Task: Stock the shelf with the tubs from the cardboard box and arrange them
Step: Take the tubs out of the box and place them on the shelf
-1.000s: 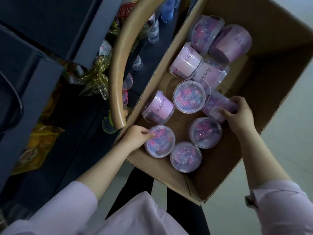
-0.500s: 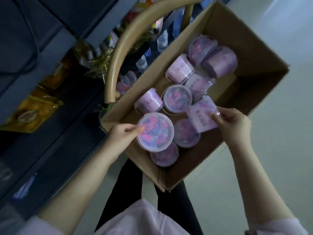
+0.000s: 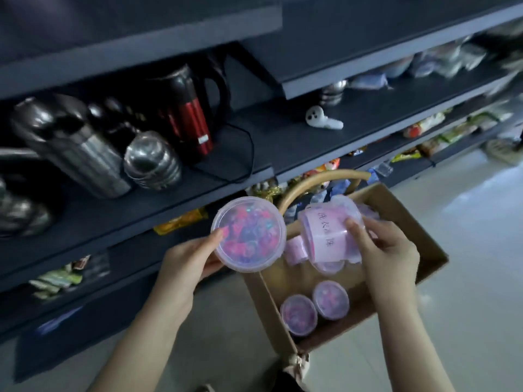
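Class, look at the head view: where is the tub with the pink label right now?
It is right of centre, lying on its side in the right hand, lifted above the cardboard box and beside the lid-up tub held in the left hand.

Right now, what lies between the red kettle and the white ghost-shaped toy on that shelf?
Only bare dark shelf between red kettle and white ghost-shaped toy, in the head view.

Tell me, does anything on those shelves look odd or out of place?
One thing does: a small white ghost-like figure lies on its side, alone on a bare stretch of the dark shelf, apart from the metal pots and red kettle to its left. Nothing looks spilled. The tubs in both hands look intact.
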